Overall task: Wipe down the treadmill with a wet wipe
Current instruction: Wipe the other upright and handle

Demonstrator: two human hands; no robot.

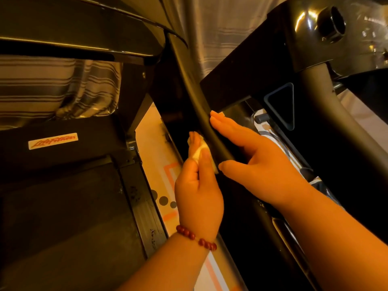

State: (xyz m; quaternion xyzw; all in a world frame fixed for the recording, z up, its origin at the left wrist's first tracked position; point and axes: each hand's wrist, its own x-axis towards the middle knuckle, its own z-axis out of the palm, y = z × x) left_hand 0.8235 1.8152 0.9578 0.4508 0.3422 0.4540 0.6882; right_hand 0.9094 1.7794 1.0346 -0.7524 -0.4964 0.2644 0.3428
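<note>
Fingers (194,143) of the left hand (199,192) are curled together and, with the thumb, pinch a folded pale wet wipe (199,153), pressing it against the left edge of the treadmill's curved black upright (192,95). A red bead bracelet (195,238) circles that wrist.

On the other side of the same upright, the right hand (262,162) lies flat, its fingers (226,127) straight and side by side along the bar's right edge. Its thumb reaches under the bar to just beside the wipe's lower corner. A small pale scrap shows at the tips of those fingers; whether it belongs to the wipe cannot be told. The 2 hands thus bracket the bar, with only its width between them.

Room is tight to the right, where a broad black panel (241,76) and a thick dark tube (340,127) with a triangular opening (281,106) crowd close to the upright. To the left a narrow strip of patterned floor (155,156) runs between the upright's foot and the ribbed side rail (142,206). Beyond the rail lies the dark running belt (63,206), and at its head the motor cover bears a Life Fitness badge (53,140). Overhead, the console's underside (84,28) overhangs the belt, with a striped curtain (52,85) behind it.
</note>
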